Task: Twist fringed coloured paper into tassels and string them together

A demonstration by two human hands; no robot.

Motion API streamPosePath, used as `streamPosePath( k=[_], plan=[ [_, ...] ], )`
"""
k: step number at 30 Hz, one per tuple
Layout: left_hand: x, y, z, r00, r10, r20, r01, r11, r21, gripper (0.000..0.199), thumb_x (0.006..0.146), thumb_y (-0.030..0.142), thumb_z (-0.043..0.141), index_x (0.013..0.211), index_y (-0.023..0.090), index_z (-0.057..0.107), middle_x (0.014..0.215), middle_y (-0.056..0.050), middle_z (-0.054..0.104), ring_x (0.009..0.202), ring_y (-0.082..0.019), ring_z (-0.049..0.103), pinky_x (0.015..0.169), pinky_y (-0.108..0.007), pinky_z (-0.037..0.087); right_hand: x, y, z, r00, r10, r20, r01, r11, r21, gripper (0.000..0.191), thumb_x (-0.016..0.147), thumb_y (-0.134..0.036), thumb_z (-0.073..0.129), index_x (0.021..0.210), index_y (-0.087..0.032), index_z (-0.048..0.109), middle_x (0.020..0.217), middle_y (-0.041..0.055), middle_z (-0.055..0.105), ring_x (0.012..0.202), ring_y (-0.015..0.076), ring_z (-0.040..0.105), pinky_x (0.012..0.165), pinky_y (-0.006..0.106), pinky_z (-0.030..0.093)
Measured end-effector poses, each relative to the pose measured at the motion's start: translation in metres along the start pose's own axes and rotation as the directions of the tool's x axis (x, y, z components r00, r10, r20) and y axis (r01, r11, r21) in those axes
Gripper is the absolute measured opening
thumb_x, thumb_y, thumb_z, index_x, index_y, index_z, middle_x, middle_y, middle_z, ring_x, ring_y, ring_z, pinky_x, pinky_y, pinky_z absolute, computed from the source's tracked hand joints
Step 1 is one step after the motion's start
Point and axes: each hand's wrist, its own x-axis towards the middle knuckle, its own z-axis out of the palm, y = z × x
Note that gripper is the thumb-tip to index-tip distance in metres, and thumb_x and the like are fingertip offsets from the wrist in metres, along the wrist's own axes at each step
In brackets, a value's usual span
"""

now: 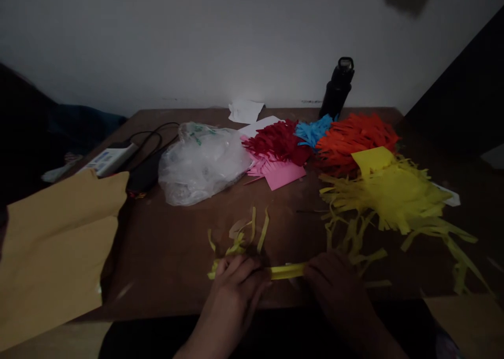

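Observation:
Near the table's front edge, a yellow fringed paper strip (287,271) runs between my two hands, its middle pulled into a narrow band. My left hand (236,283) grips its left part, with loose yellow fringes sticking up beyond the fingers. My right hand (334,280) is closed on its right part, in deep shadow, and yellow fringes spread out past it. Just beyond my right hand lies a pile of yellow fringed paper (397,191). The fingertips of both hands are partly hidden.
Behind lie orange (358,138), blue (315,130), red (277,141) and pink fringed paper (285,174). A clear plastic bag (205,162) sits left of them. A black bottle (336,88) stands by the wall. Brown paper (63,249) and a power strip (110,158) are at left.

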Motion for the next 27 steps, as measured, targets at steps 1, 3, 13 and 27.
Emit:
streamPosePath(
  k=[1,3,13,27],
  plan=[
    [-0.001,-0.001,-0.001,1.000,-0.011,0.004,0.011,1.000,0.021,0.021,0.093,0.012,0.049,0.096,0.023,0.066,0.092,-0.002,0.069,0.083,-0.022,0.058,0.074,-0.035,0.035,-0.002,0.002,-0.002,0.999,0.027,-0.023,-0.026,1.000,0.012,0.027,0.100,-0.013,0.041,0.085,-0.018,0.062,0.079,0.0030,0.062,0.077,0.0176,0.053,0.082,0.036,0.036],
    [-0.003,-0.004,0.001,0.999,-0.039,0.007,0.039,0.997,0.062,0.020,0.094,0.013,0.048,0.095,0.021,0.066,0.094,-0.004,0.069,0.085,-0.023,0.059,0.075,-0.037,0.037,-0.004,0.004,-0.004,0.994,0.087,-0.072,-0.087,0.996,0.002,0.028,0.101,-0.015,0.040,0.085,-0.018,0.063,0.084,0.0039,0.064,0.082,0.0188,0.055,0.085,0.039,0.035],
    [0.003,-0.005,0.014,0.978,-0.203,0.052,0.187,0.958,0.219,0.013,0.089,0.014,0.050,0.093,0.018,0.062,0.097,-0.008,0.065,0.089,-0.028,0.059,0.073,-0.042,0.036,0.004,-0.005,0.003,0.947,0.273,-0.171,-0.307,0.923,-0.231,0.028,0.098,-0.023,0.042,0.078,-0.018,0.061,0.084,0.0077,0.064,0.081,0.0254,0.056,0.084,0.050,0.035],
    [-0.019,0.013,0.008,0.993,0.117,-0.009,-0.117,0.987,-0.108,0.019,0.092,0.016,0.055,0.107,0.023,0.066,0.096,0.000,0.070,0.085,-0.020,0.058,0.083,-0.037,0.039,-0.020,-0.012,0.000,0.988,-0.153,-0.008,0.153,0.988,0.031,0.019,0.098,-0.022,0.049,0.096,-0.015,0.066,0.086,0.0037,0.069,0.087,0.0200,0.058,0.091,0.041,0.039]
  ],
)
